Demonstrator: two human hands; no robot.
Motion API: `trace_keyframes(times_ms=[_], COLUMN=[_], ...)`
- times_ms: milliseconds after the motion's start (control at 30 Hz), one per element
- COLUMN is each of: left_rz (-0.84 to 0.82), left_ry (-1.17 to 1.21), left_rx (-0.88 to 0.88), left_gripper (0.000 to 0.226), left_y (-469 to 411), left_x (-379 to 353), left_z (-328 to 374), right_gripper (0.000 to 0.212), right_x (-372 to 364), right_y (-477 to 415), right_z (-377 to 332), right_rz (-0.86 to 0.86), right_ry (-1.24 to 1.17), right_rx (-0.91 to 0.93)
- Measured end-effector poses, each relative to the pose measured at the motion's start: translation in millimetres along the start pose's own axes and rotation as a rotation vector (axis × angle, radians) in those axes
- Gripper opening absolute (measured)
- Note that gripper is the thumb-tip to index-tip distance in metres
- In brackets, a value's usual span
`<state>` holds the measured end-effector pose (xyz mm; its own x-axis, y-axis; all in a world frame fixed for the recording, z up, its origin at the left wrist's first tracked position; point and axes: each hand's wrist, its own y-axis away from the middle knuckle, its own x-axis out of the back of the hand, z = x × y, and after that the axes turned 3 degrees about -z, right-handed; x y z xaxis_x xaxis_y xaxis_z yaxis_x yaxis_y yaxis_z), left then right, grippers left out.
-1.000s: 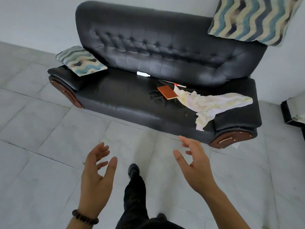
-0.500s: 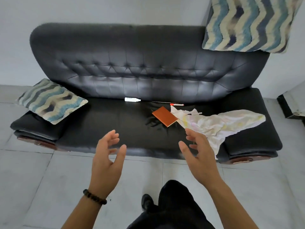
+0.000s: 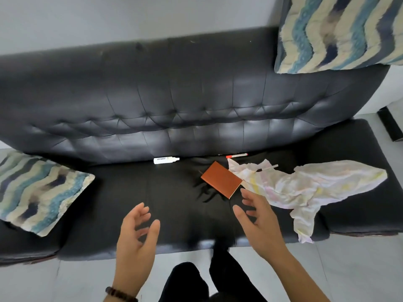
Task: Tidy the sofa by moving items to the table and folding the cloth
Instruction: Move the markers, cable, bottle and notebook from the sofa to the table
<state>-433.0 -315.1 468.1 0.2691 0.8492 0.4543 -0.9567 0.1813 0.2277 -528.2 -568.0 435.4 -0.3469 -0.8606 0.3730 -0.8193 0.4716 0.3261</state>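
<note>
A black leather sofa [image 3: 152,118] fills the view. On its seat lie a small orange notebook [image 3: 220,182], a white bottle [image 3: 165,160] against the backrest, a red-capped pen [image 3: 236,156], and a crumpled pale cloth [image 3: 305,190] that hangs over the front edge at the right. A thin stick with a dark tip [image 3: 267,168] rests on the cloth. My right hand [image 3: 259,221] hovers open just below the notebook, not touching it. My left hand [image 3: 136,238] is open over the seat's front, empty.
One wavy-patterned cushion [image 3: 37,192] lies on the left end of the seat, another [image 3: 340,33] is perched on the backrest at the top right. Grey tiled floor [image 3: 359,275] runs in front. A dark furniture edge [image 3: 390,125] shows at the far right.
I have come closer to the sofa, which now fills the view. Both open hands have moved forward over the seat, the right one nearing the notebook.
</note>
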Motion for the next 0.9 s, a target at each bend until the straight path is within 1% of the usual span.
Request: trace_keyframes(times_ms=[100, 167, 233, 333, 433, 567, 633, 700, 733, 800, 900], left_rz=[0.005, -0.023, -0.068, -0.117, -0.142, -0.099, -0.091, -0.098, -0.095, -0.059, -0.022], left_ry=[0.014, 0.001, -0.024, -0.101, -0.272, -0.53, -0.686, -0.884, -0.999, -1.164, -1.224], left_rx=[-0.024, -0.022, 0.009, 0.01, -0.092, -0.236, -0.3, -0.336, -0.357, -0.405, -0.421], left_gripper=[0.044, 0.044, 0.044, 0.045, 0.045, 0.046, 0.051, 0.058, 0.062, 0.064, 0.056], left_y=[-58.3, -94.9, -132.9, -200.6, -275.2, -368.6, -412.7, -444.9, -452.9, -455.6, -456.3], left_x=[-8.7, -24.6, -44.8, -81.8, -123.3, -171.1, -190.3, -204.4, -209.5, -217.9, -224.7], left_z=[-5.1, -26.8, -64.8, -140.9, -224.6, -321.4, -361.2, -393.0, -407.0, -427.7, -433.4], right_gripper=[0.041, 0.043, 0.045, 0.049, 0.055, 0.071, 0.082, 0.089, 0.089, 0.084, 0.075], right_x=[-22.1, -42.7, -68.7, -112.7, -158.5, -220.3, -243.7, -260.5, -267.2, -276.2, -274.9], right_y=[-49.0, -82.7, -116.2, -168.9, -220.8, -285.0, -311.4, -328.9, -333.2, -335.7, -336.6], right_z=[-6.9, 5.2, 31.2, 92.9, 171.4, 273.0, 314.2, 350.6, 366.0, 385.8, 392.6], right_rz=[-0.012, -0.007, 0.004, 0.038, 0.052, 0.093, 0.051, -0.015, -0.038, -0.043, -0.008], right_ry=[0.037, 0.063, 0.104, 0.153, 0.228, 0.498, 0.666, 0.787, 0.837, 0.935, 1.058], right_rx=[0.009, 0.007, -0.034, -0.087, -0.124, -0.104, -0.148, -0.232, -0.266, -0.273, -0.212])
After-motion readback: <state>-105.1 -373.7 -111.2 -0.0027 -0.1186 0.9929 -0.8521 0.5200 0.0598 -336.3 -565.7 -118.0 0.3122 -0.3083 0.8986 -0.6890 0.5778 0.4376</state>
